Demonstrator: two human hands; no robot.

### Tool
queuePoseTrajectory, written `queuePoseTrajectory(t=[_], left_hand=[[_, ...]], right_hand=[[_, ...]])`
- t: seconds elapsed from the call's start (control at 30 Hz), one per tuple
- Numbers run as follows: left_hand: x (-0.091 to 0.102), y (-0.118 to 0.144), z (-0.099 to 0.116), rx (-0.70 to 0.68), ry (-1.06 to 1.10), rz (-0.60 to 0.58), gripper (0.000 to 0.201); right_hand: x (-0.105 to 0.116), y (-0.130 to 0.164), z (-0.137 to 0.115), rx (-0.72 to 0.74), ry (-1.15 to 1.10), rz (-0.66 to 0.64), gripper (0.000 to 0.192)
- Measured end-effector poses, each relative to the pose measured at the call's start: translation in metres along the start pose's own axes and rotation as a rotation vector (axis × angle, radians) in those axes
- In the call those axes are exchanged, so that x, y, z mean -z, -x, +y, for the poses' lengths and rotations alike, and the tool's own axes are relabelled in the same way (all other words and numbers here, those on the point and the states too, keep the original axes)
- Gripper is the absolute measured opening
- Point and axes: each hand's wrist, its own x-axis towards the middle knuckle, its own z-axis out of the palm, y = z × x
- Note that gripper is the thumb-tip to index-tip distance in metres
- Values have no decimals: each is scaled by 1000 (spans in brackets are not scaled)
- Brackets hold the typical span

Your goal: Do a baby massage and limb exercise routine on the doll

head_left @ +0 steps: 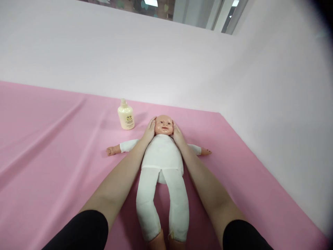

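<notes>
Cream bottle (pixel 126 117) label unreadable | left hand (pixel 149 133), right hand (pixel 178 135) fingers together, cupping doll head (pixel 163 125)

One head-worn view, looking forward and down.

It faces along both forearms across the pink sheet (pixel 52 139) toward the white wall (pixel 156 52), close above the doll (pixel 162 152), with windows at the top edge.
</notes>
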Motion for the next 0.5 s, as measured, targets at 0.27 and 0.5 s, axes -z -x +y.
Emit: queuePoseTrajectory(t=[0.27, 0.5], left_hand=[[-2, -5, -4, 27, -107, 105, 27], [3, -5, -11, -20, -140, 77, 31]], right_hand=[[3, 1, -3, -61, 23, 7, 48], [-4, 7, -14, -101, 69, 1, 51]])
